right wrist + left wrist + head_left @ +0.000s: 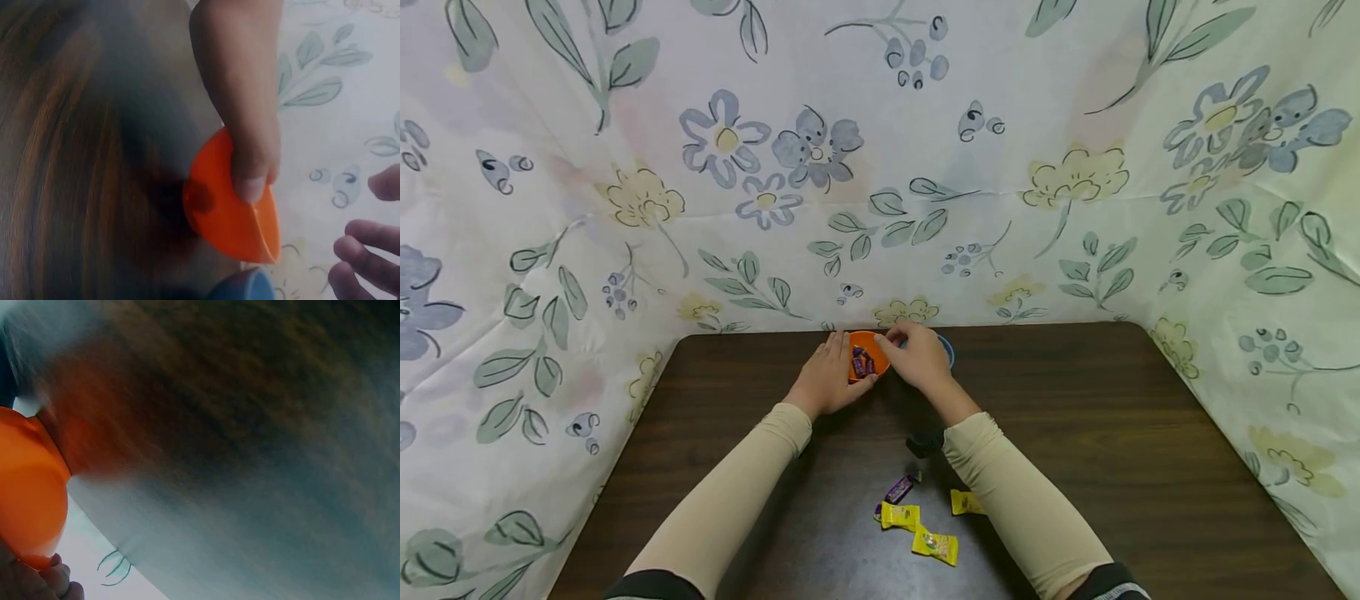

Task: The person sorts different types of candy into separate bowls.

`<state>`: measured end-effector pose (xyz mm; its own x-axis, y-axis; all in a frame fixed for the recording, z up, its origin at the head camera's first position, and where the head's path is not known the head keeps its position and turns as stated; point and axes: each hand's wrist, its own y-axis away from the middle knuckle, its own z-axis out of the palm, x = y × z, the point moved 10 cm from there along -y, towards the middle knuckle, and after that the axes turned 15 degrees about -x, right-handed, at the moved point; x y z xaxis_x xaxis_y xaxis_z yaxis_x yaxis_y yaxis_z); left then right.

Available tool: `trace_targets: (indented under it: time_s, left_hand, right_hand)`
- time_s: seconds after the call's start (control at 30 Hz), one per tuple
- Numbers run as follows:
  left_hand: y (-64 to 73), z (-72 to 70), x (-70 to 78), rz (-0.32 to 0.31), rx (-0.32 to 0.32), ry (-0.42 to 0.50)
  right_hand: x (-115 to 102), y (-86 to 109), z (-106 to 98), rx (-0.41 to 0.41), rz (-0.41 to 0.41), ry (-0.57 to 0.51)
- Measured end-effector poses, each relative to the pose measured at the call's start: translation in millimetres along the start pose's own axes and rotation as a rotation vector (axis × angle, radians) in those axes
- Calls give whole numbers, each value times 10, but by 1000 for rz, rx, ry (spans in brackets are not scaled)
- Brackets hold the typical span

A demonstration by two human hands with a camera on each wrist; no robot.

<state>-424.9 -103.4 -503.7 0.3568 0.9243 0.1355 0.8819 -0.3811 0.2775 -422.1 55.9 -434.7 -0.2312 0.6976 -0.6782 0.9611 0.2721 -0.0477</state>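
Note:
My left hand (829,373) grips an orange bowl (880,354) at the far edge of the table, its thumb lying against the bowl's near side in the right wrist view. Several purple-wrapped candies (862,362) lie inside that bowl. Beside it is a blue bowl (952,353), mostly hidden under my right hand (922,357). In the right wrist view, the fingers (369,256) of my right hand are loosely bent and apart, with nothing between them. The left wrist view shows the orange bowl's outer side (31,481) with fingertips below it.
Nearer on the dark wooden table (737,467) lie yellow-wrapped candies (936,546) and a purple-wrapped candy (898,489). One yellow candy (966,502) is partly covered by the right sleeve. Floral cloth (865,167) stands along the back and sides of the table.

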Motion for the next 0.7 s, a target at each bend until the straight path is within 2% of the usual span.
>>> trace_targets:
  time_s: [0.1, 0.17, 0.4, 0.7]
  left_hand:
    - [5, -19, 5, 3, 12, 2]
    - [9, -21, 4, 4, 15, 9]
    - [9, 4, 7, 6, 9, 13]
    - [26, -13, 16, 8, 19, 13]
  right_hand:
    - [-43, 57, -55, -8, -64, 8]
    - [-64, 101, -62, -41, -107, 17]
    - [-85, 324, 67, -255, -253, 82]
    - [-109, 654, 257, -455, -383, 190]
